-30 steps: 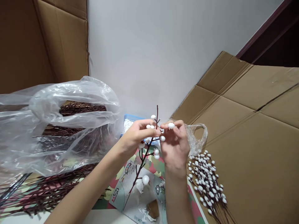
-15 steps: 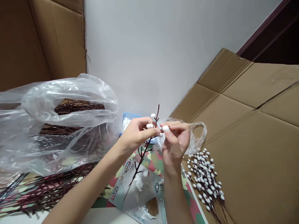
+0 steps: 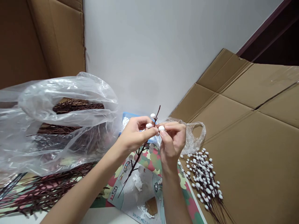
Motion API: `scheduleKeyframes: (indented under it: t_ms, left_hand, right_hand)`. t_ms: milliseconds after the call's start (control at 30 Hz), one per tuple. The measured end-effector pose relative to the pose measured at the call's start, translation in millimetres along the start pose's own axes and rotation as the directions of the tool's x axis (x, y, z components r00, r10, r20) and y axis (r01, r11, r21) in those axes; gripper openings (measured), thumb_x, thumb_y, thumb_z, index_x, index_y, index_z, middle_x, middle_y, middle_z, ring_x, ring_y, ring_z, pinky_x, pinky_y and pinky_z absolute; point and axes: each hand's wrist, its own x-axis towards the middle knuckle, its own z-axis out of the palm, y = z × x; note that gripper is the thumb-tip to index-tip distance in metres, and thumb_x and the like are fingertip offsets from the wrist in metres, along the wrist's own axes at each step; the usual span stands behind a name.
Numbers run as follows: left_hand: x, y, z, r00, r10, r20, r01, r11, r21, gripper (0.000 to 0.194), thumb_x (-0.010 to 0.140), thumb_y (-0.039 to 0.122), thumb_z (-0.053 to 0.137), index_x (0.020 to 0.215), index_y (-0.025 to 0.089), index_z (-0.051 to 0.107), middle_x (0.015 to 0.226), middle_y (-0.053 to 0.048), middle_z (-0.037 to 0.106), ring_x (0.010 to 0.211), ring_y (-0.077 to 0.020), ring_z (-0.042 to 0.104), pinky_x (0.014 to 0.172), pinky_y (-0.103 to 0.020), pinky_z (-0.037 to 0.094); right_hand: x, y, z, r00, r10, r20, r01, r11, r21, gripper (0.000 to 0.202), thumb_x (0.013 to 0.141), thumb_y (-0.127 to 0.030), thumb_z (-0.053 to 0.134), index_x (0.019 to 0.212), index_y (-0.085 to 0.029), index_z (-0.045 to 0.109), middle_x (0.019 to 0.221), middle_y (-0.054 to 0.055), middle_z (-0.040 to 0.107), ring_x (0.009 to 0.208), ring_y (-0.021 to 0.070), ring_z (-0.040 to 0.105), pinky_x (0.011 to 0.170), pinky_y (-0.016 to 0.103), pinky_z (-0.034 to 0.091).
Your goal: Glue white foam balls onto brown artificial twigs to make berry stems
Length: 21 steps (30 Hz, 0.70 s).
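My left hand (image 3: pixel 137 132) pinches a thin dark brown twig (image 3: pixel 140 152) between thumb and fingers. The twig slants from upper right to lower left, with small side shoots and several white berries on it. Between the thumb and fingers of my right hand (image 3: pixel 173 140) is a white oval berry (image 3: pixel 161 128), held right beside the twig at my left fingertips. Whether this berry is seated on a shoot is hidden by the fingers. Another white berry (image 3: pixel 152 115) sits close to the twig's top end.
Finished-looking berry stems (image 3: pixel 205 177) lie at the right on cardboard (image 3: pixel 261 149). A clear plastic bag (image 3: pixel 70 84) with brown twigs stands left, above loose twigs (image 3: pixel 53 189). Below my hands lies a printed sheet (image 3: pixel 126 205) with white paste and a brown piece (image 3: pixel 151 206). Behind is a blue-edged bag (image 3: pixel 125 116).
My right hand has moved slightly left with the white berry, bringing it closer to the twig. The twig's lower end has swung a little to the left.
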Motion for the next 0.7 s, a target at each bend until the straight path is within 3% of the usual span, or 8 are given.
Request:
scheduleKeyframes:
  t_ms: [267, 467, 633, 700]
  left_hand:
    - [-1.4, 6.1, -4.5, 0.995, -0.021, 0.095, 0.02, 1.0, 0.02, 0.021, 0.071, 0.031, 0.07, 0.065, 0.015, 0.057, 0.068, 0.001, 0.052, 0.065, -0.0105, 0.046, 0.06, -0.024, 0.037]
    - [-3.2, 6.4, -0.9, 0.986, 0.09, -0.137, -0.086, 0.995, 0.041, 0.018, 0.067, 0.027, 0.073, 0.073, 0.016, 0.061, 0.069, 0.002, 0.055, 0.067, -0.0109, 0.05, 0.06, -0.023, 0.041]
    - [-4.6, 7.1, 2.2, 0.962, 0.111, -0.249, -0.111, 0.994, 0.014, 0.012, 0.071, 0.025, 0.07, 0.069, 0.017, 0.061, 0.069, 0.002, 0.055, 0.064, -0.0099, 0.048, 0.058, -0.023, 0.04]
    - [-4.4, 8.6, -0.5, 0.949, 0.139, -0.281, -0.141, 0.99, 0.014, 0.01, 0.07, 0.023, 0.071, 0.068, 0.018, 0.062, 0.07, 0.002, 0.056, 0.065, -0.0099, 0.048, 0.06, -0.023, 0.041]
  right_hand:
    - [2.7, 1.7, -3.5, 0.999, -0.035, -0.015, 0.035, 0.999, 0.021, 0.013, 0.081, -0.012, 0.057, 0.083, -0.025, 0.054, 0.079, -0.004, 0.056, 0.078, 0.013, 0.061, 0.073, 0.031, 0.048]
    - [2.7, 4.8, -4.2, 0.997, -0.081, 0.005, 0.081, 0.996, -0.025, 0.014, 0.082, -0.013, 0.059, 0.087, -0.025, 0.055, 0.082, -0.003, 0.056, 0.082, 0.0136, 0.061, 0.075, 0.032, 0.047]
    - [0.3, -0.7, -6.2, 0.995, -0.068, 0.071, 0.075, 0.992, -0.099, 0.015, 0.083, -0.018, 0.059, 0.092, -0.027, 0.052, 0.088, -0.002, 0.057, 0.089, 0.0158, 0.06, 0.08, 0.034, 0.048]
    - [5.8, 9.0, -11.4, 0.998, -0.065, 0.012, 0.066, 0.992, -0.108, 0.02, 0.083, -0.025, 0.06, 0.1, -0.028, 0.051, 0.094, -0.001, 0.057, 0.092, 0.0161, 0.06, 0.078, 0.033, 0.048]
